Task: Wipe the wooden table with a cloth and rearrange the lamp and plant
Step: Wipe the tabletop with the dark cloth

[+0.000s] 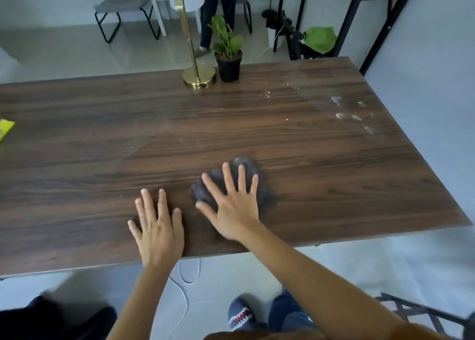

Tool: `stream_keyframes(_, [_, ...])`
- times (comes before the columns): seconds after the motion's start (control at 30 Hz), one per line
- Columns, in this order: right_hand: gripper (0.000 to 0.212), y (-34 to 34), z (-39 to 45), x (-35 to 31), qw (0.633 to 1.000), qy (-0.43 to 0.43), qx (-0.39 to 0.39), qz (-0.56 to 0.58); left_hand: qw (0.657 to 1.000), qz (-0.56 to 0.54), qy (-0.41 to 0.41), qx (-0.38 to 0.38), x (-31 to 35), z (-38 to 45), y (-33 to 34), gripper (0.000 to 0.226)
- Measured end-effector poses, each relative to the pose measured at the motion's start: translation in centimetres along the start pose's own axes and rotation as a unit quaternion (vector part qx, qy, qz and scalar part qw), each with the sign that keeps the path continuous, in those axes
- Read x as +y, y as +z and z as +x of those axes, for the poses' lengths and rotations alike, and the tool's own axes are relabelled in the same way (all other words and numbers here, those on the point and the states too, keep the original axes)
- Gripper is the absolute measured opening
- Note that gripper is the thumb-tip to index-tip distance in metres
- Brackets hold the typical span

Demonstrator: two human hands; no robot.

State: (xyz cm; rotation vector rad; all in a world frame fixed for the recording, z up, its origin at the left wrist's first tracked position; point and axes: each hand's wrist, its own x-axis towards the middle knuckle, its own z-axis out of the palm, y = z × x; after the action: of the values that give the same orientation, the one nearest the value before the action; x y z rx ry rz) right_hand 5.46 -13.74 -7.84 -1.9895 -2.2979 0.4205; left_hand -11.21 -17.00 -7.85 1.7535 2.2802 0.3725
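Both forearms bare, extended forward. Left hand (158, 227) flat, palm down, fingers spread. Right hand (232, 206) flat, palm down, fingers splayed.

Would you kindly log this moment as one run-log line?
right hand: flat on dark cloth | left hand: flat on table | residue: far right | lamp, plant: far edge

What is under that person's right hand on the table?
A dark grey cloth, pressed flat under the right hand on the wooden table. The cloth's middle is covered by the palm.
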Motion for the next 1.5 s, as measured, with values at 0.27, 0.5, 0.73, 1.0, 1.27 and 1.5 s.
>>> stream_keyframes(0.27, [0.078,-4.8,-11.0,21.5,0.962,0.268,0.035,-0.034,0.999,0.050,-0.006,0.005,-1.4,1.1,-0.4,0.060])
stream_keyframes(0.5, [0.088,-7.0,4.0,16.1,0.909,0.413,0.036,0.047,0.999,0.046,-0.010,0.001,-1.0,1.2,-0.5,0.060])
stream_keyframes(0.73, [0.065,1.4,-2.2,-3.5,0.998,-0.069,0.014,0.004,1.000,0.002,-0.014,0.002,-1.3,1.3,-0.9,0.053])
stream_keyframes(1.0, [0.074,-4.3,-10.8,22.5,0.955,0.285,0.073,-0.022,0.999,0.037,-0.011,-0.014,-1.5,1.3,-0.6,0.054])
stream_keyframes(1.27, [0.077,-6.7,-2.7,23.1,0.934,0.350,0.045,0.050,0.995,-0.088,0.037,0.010,4.4,2.5,-1.8,0.064])
stream_keyframes(1.5, [0.055,-3.1,-12.5,21.3,0.979,0.190,0.072,-0.001,0.970,-0.103,0.209,-0.072,19.9,5.1,2.2,0.065])
